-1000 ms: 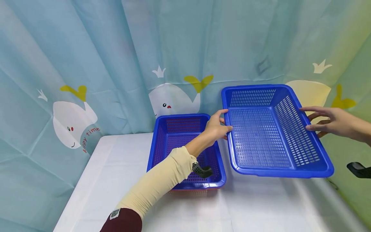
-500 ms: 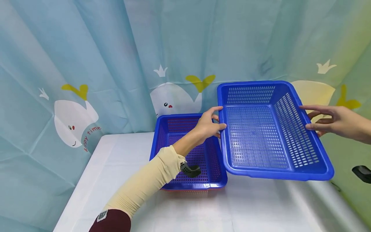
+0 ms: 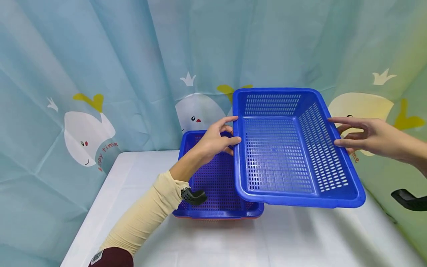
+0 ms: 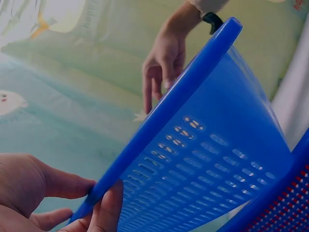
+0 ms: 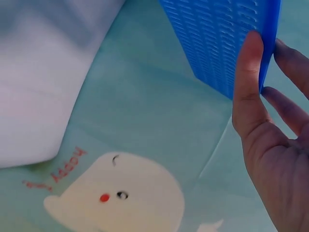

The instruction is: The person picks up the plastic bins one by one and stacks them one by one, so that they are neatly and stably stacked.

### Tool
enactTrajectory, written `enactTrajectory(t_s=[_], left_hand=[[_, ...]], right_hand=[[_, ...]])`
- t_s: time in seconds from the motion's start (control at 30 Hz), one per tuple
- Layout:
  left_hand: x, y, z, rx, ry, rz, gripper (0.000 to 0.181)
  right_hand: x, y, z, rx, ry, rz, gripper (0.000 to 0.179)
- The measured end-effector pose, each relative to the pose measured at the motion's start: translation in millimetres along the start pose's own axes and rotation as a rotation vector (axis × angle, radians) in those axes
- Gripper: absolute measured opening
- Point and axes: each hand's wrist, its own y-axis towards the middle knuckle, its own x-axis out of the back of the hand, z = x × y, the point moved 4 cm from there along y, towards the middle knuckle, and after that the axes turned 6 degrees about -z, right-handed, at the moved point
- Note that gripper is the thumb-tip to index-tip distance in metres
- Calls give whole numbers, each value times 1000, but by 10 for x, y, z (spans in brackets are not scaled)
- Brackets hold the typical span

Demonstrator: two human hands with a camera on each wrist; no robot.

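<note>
A blue plastic basket (image 3: pixel 273 148) with slotted sides is held up and tilted between both hands. My left hand (image 3: pixel 213 141) pinches its left rim, and my right hand (image 3: pixel 363 135) pinches the right rim. Below and to the left, a second blue basket (image 3: pixel 217 214) rests on the table, with a thin red rim showing beneath it. The raised basket overlaps the right part of this stack in the head view. In the left wrist view, thumb and fingers of the left hand (image 4: pixel 72 198) close on the blue rim; red mesh shows at the right edge.
The baskets are over a white-covered table (image 3: pixel 160 241). A blue-green curtain (image 3: pixel 133 74) printed with whales hangs close behind the table and along both sides. Black camera mounts stick out from each wrist.
Both hands have carried the raised basket leftward, from beside the stack to partly over it. The stacked baskets have stayed in place.
</note>
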Motion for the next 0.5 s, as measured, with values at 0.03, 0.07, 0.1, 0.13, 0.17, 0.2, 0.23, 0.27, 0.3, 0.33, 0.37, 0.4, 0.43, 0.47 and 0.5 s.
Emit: enactTrajectory(t_s=[0.03,0.07,0.1,0.13,0.17,0.2,0.23,0.27,0.3,0.33,0.37,0.4,0.43,0.47,0.5], left_hand=[[-5,0,-12,-2,5,2,71],[-8,-1,-22,-4,14,2,70],[-12,-1,-30,-5,18,2,70],[-16,-2,-36,-5,20,0,70],[-19,0,-38,-5,22,-2,71],[-21,1,-37,-5,26,-4,71],[-24,0,-37,-4,28,-5,71],[-26,1,-33,-3,32,-4,71],[-26,2,-28,-4,33,-2,71],[-23,2,-24,-5,34,-1,71],[-18,2,-20,-5,35,-1,71],[-9,-1,-16,-5,40,-1,71],[2,-3,-12,-5,47,-2,70],[12,-4,-6,-5,53,-1,70],[21,-5,-1,-5,61,-2,69]], right_hand=[[10,-12,-2,0,9,-1,67],[17,-19,-4,8,18,-1,67],[24,-27,-7,11,27,-4,68],[28,-32,-7,15,43,-4,68],[31,-36,-9,19,56,-4,68],[31,-40,-14,23,69,-3,68],[33,-44,-19,26,81,-3,69],[34,-49,-26,31,92,0,69],[36,-54,-29,31,101,-1,69],[35,-56,-25,34,110,-1,68],[31,-56,-24,37,121,5,68],[26,-53,-20,40,130,10,68],[18,-48,-15,46,143,14,67],[7,-42,-11,51,159,19,67],[-3,-36,-7,53,169,19,67]])
